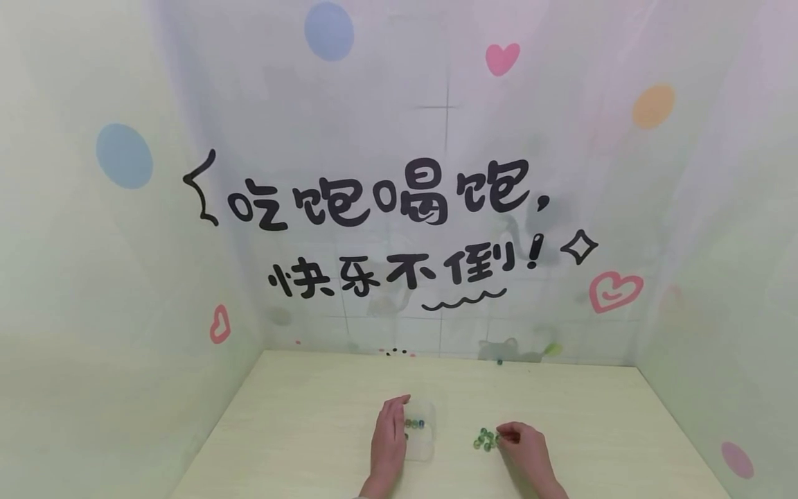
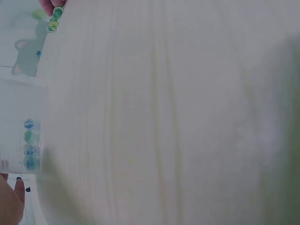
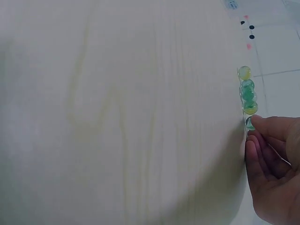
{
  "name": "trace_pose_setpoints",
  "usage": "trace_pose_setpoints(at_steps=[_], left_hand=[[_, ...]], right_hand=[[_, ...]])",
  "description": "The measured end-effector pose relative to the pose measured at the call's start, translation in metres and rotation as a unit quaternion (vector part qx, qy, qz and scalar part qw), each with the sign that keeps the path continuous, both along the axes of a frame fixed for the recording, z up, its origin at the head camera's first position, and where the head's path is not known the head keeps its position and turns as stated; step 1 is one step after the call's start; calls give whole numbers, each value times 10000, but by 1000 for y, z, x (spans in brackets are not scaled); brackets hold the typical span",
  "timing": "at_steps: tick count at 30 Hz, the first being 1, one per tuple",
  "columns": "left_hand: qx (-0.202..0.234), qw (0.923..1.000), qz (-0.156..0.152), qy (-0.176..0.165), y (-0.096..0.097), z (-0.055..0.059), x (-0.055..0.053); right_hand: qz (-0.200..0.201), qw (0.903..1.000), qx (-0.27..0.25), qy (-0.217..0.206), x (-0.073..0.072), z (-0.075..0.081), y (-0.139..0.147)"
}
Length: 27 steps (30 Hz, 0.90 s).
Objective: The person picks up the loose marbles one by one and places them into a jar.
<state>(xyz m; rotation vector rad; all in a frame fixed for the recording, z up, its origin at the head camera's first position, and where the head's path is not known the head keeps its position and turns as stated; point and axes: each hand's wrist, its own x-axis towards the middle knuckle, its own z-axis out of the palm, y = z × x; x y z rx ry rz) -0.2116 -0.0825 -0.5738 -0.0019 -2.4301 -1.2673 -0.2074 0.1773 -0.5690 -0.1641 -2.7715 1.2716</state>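
My left hand [image 1: 388, 440] rests along the left side of a clear plastic box [image 1: 425, 450], its fingers nearly straight. Inside the box several glass marbles [image 1: 414, 423] sit in a row; the left wrist view shows blue and green marbles [image 2: 30, 149] through the wall. Right of the box lies a loose group of green and yellow marbles [image 1: 483, 439]. At that group's right edge my right hand [image 1: 528, 452] pinches a marble [image 3: 251, 123] between thumb and fingertips, partly covering it.
A lone dark marble [image 1: 499, 362] lies at the table's back edge. The pale wooden table [image 1: 312, 416] is enclosed by a printed cloth backdrop [image 1: 386, 125] behind and on both sides.
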Motion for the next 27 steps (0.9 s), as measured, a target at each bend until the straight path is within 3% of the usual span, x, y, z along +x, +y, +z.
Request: trace_pose_setpoints(at_steps=[27], left_hand=[[-35,9999,35,-166,2,7,1]], right_hand=[[-80,9999,71,65,-4,-5,2]])
